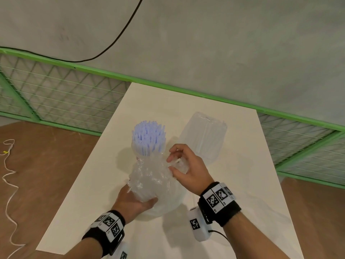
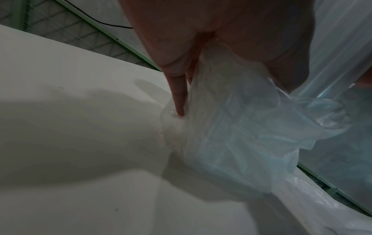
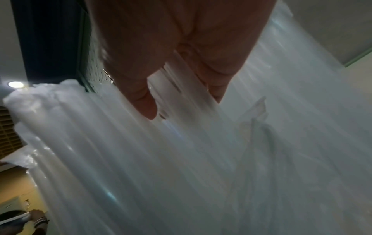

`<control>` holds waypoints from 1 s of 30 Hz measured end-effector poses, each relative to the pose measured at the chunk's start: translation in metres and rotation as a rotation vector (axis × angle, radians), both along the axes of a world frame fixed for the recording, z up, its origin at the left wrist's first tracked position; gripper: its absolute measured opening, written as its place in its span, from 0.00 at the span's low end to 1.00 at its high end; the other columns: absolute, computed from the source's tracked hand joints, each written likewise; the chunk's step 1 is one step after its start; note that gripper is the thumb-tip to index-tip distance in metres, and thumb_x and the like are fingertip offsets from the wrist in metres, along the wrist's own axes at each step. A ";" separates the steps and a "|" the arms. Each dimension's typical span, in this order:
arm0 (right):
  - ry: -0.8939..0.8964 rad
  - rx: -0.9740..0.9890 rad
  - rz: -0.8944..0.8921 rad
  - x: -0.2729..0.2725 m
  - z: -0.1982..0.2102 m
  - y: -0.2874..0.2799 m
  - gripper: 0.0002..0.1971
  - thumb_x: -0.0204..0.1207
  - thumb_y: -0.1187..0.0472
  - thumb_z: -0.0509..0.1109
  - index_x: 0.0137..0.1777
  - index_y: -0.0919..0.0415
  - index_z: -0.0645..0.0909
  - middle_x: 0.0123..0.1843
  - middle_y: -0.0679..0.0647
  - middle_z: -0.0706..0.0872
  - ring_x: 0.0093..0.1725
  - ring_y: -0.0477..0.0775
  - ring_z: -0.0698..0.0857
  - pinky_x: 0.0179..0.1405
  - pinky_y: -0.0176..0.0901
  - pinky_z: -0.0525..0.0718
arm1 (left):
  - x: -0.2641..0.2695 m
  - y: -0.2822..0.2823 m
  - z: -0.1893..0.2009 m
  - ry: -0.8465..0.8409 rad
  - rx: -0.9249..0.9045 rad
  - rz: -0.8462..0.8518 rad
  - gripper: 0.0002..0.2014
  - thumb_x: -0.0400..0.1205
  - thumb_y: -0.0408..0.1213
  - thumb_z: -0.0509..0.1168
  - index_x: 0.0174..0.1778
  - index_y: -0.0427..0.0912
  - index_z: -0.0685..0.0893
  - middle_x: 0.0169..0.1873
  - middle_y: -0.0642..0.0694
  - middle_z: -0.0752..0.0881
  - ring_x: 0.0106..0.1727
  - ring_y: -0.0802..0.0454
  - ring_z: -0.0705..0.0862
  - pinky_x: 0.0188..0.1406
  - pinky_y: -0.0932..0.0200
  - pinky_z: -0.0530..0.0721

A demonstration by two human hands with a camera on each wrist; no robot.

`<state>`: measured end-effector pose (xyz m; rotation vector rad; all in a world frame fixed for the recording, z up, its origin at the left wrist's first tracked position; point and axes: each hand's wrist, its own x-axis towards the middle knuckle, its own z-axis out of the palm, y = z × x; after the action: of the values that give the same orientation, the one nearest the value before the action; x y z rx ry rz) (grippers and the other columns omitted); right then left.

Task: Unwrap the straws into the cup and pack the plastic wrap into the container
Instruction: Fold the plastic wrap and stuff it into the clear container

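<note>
- A bundle of white straws is held near-upright over the table, long axis running 6-to-12 o'clock, bare tips at 12.
- The crumpled plastic wrap is bunched down around the bundle's lower half; the bottom is cupped by the left hand, fingers curled round wrap and straws.
- The right hand sits at 3 o'clock of the bundle, nearer the wrap's upper edge; a fold of wrap is pinched between thumb and fingers.
- Judged: the peel is to be continued toward 6 o'clock, off the base.
- A clear plastic container lies at 1 o'clock of the right hand, apart. Whether this is the cup or the container cannot be told.
- The head view alone shows layout and straw tips. The left wrist view shows fingers pressed into the wrap. The right wrist view shows the pinch on the film close up, blurred.
</note>
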<state>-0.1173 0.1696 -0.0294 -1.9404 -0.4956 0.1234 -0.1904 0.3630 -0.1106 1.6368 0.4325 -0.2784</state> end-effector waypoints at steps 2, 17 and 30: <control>-0.074 -0.031 -0.026 0.000 -0.002 0.002 0.15 0.75 0.69 0.72 0.58 0.53 0.80 0.45 0.46 0.85 0.47 0.49 0.85 0.49 0.49 0.86 | 0.000 -0.001 0.002 -0.012 -0.008 0.011 0.28 0.63 0.27 0.83 0.58 0.40 0.82 0.34 0.68 0.90 0.39 0.75 0.87 0.40 0.82 0.79; -0.302 0.016 -0.379 0.014 0.038 -0.008 0.10 0.75 0.63 0.78 0.55 0.54 0.84 0.51 0.40 0.89 0.56 0.38 0.87 0.61 0.32 0.80 | 0.002 -0.003 0.004 0.041 0.061 0.002 0.28 0.67 0.30 0.81 0.62 0.32 0.80 0.42 0.56 0.88 0.36 0.74 0.85 0.38 0.81 0.78; -0.562 0.517 -0.527 0.067 0.177 -0.093 0.05 0.79 0.66 0.74 0.47 0.61 0.79 0.45 0.66 0.86 0.38 0.68 0.91 0.42 0.57 0.89 | 0.001 0.002 0.000 0.072 0.170 -0.050 0.43 0.54 0.55 0.84 0.65 0.46 0.80 0.49 0.59 0.88 0.57 0.57 0.85 0.73 0.52 0.76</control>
<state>-0.0503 0.0761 0.1477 -1.5102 -0.3135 -0.8284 -0.1891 0.3652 -0.1104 1.8104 0.4808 -0.3469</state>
